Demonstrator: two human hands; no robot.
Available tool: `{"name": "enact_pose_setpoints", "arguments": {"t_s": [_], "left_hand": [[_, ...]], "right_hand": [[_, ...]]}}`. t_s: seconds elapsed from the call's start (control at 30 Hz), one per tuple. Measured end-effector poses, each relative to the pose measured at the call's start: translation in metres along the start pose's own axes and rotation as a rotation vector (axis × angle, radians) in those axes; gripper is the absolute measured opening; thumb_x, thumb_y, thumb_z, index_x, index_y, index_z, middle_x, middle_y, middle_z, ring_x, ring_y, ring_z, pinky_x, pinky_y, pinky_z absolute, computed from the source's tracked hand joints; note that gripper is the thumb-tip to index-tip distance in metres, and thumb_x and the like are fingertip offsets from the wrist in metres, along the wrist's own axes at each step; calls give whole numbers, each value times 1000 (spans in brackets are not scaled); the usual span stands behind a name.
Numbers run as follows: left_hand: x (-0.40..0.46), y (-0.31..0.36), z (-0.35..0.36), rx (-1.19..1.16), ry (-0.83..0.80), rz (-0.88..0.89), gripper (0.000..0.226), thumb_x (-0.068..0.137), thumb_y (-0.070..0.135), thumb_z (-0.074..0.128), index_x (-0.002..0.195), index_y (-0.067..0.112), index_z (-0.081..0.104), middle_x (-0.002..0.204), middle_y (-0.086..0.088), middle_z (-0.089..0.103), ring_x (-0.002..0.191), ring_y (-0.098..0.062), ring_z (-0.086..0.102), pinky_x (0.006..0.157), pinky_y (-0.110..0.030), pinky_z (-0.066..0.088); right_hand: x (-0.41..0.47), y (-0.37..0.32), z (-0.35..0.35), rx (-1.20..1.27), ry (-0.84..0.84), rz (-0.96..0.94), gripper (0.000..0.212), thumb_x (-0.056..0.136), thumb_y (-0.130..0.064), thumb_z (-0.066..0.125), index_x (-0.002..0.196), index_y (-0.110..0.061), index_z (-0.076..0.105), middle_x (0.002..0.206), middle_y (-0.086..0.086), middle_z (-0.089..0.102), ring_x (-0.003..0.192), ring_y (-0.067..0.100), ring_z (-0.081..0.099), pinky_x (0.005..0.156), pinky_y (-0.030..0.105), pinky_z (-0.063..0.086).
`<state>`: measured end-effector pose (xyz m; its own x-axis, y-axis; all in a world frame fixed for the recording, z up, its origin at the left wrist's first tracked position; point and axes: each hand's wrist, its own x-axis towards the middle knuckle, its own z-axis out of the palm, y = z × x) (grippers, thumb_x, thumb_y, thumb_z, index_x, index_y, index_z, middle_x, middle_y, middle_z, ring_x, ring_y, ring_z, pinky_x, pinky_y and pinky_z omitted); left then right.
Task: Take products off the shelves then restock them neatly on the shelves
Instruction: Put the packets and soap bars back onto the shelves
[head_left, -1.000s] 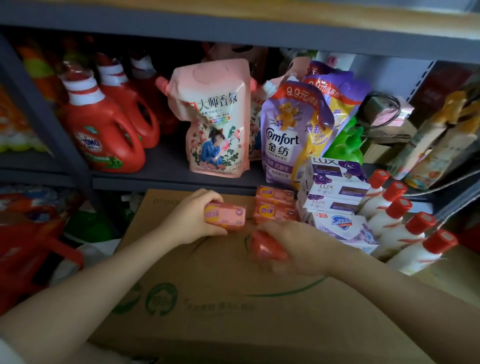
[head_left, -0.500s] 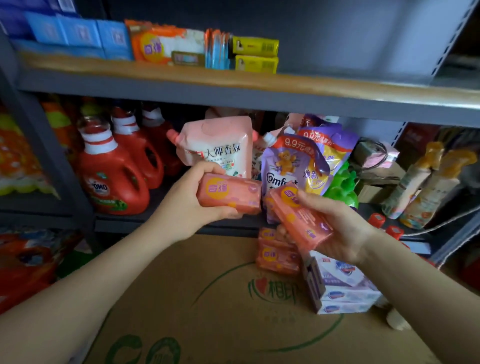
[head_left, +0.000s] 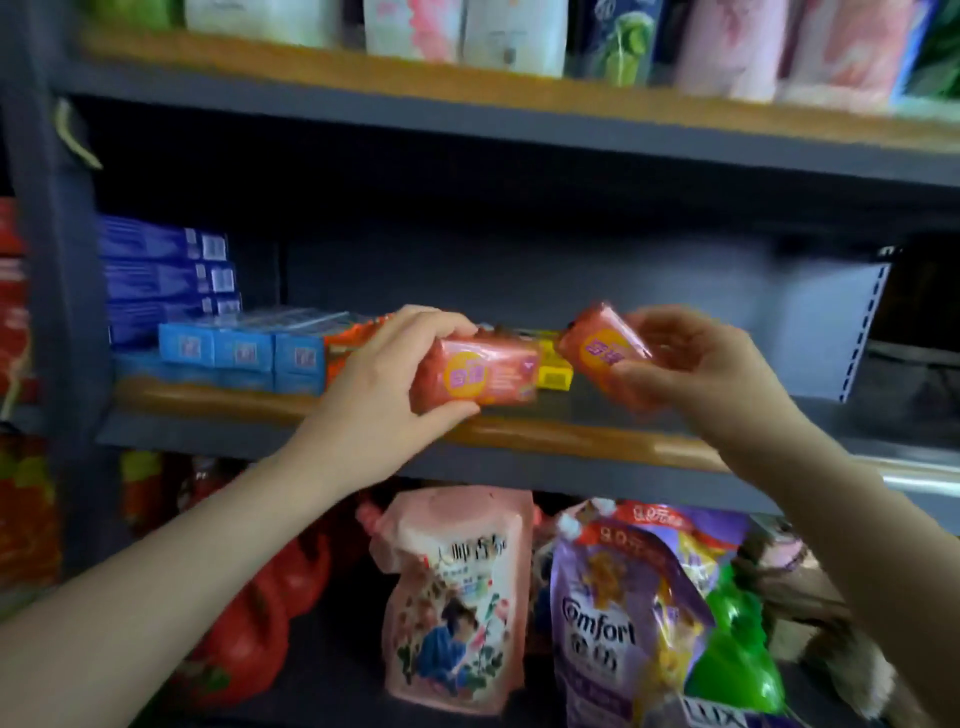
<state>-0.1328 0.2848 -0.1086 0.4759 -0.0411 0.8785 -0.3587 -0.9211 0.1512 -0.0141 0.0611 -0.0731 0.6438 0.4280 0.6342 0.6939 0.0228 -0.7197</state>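
My left hand (head_left: 379, 384) grips an orange-pink soap bar (head_left: 485, 371) with a yellow round label, held level just above the front edge of the middle shelf (head_left: 218, 397). My right hand (head_left: 691, 358) holds a second soap bar (head_left: 597, 345) of the same kind, tilted, a little to the right and slightly higher. Both bars hang in front of small yellow boxes (head_left: 553, 369) that stand on that shelf. The two bars are apart from each other.
Light blue boxes (head_left: 241, 351) and dark blue cartons (head_left: 166, 275) fill the shelf's left part; its right part shows bare board. Below stand red detergent jugs (head_left: 249, 639), a pink refill pouch (head_left: 452, 603) and a purple Comfort pouch (head_left: 618, 623). Packets line the top shelf (head_left: 467, 88).
Both hands have risen with their soap bars from the cardboard box up to the middle shelf. My view has tilted upward, and the box has dropped out of sight.
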Motion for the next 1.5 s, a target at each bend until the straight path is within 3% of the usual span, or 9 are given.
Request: {"name": "enact_pose_setpoints", "arguments": {"t_s": [0.27, 0.5, 0.6, 0.7, 0.77, 0.93, 1.13, 1.37, 1.5], "left_hand": [[10, -46, -6, -82, 56, -60, 58, 70, 21, 79, 113, 39, 45, 111, 24, 45, 102, 5, 47, 82, -3, 36], [15, -49, -5, -104, 19, -20, 54, 67, 34, 75, 113, 37, 46, 109, 27, 46, 105, 15, 43, 81, 0, 35], [22, -47, 1, -64, 26, -17, 58, 65, 30, 80, 113, 36, 48, 105, 31, 44, 101, 11, 43, 85, 0, 31], [32, -37, 10, -52, 17, -16, 57, 66, 31, 79, 117, 29, 53, 102, 32, 42, 100, 3, 44, 83, -1, 33], [36, -29, 19, -51, -12, -23, 60, 66, 34, 80, 120, 26, 54, 103, 29, 45, 102, -1, 45, 85, -6, 33], [27, -31, 30, 227, -73, 32, 74, 72, 58, 62, 132, 18, 45, 129, -1, 52, 117, -14, 40, 97, -31, 32], [0, -45, 22, 525, -63, 188, 58, 79, 53, 47, 113, 7, 61, 112, -8, 60, 109, -24, 45, 95, -36, 30], [-9, -49, 26, 536, -126, 182, 65, 77, 50, 49, 124, 6, 55, 120, -10, 57, 114, -27, 44, 102, -39, 27], [-16, -37, 33, 510, -34, 231, 54, 80, 36, 53, 123, 4, 56, 127, -14, 55, 123, -29, 41, 103, -42, 30]], "right_hand": [[116, 69, 39, -956, -275, 118, 47, 72, -25, 77, 116, -23, 60, 115, 4, 62, 104, 25, 56, 93, 36, 45], [134, 79, 54, -1068, -300, 56, 34, 83, -22, 67, 115, -13, 61, 118, 8, 62, 106, 25, 56, 88, 31, 43], [111, 43, 49, -495, -156, 34, 24, 89, -38, 57, 102, -18, 64, 103, 3, 66, 94, 18, 61, 79, 32, 47], [74, 4, 41, 85, -390, 65, 28, 82, -43, 64, 102, -24, 63, 101, -1, 68, 87, 11, 65, 74, 28, 54], [61, -1, 38, -31, -485, 19, 36, 75, -32, 72, 108, -25, 61, 107, 1, 67, 92, 16, 66, 80, 29, 55], [67, 16, 22, -383, -355, -4, 22, 78, -11, 71, 94, -23, 62, 89, -8, 65, 75, -2, 61, 73, 12, 49], [91, 73, 14, -679, -220, 59, 32, 73, -17, 78, 99, -20, 61, 100, 7, 62, 83, 20, 54, 84, 40, 49], [113, 79, 42, -903, -320, 77, 36, 80, -22, 72, 111, -12, 58, 111, 10, 60, 98, 26, 57, 83, 36, 47], [106, 61, 39, -952, -169, 13, 37, 84, -29, 67, 115, -13, 59, 116, 12, 59, 103, 27, 55, 81, 29, 41]]}}
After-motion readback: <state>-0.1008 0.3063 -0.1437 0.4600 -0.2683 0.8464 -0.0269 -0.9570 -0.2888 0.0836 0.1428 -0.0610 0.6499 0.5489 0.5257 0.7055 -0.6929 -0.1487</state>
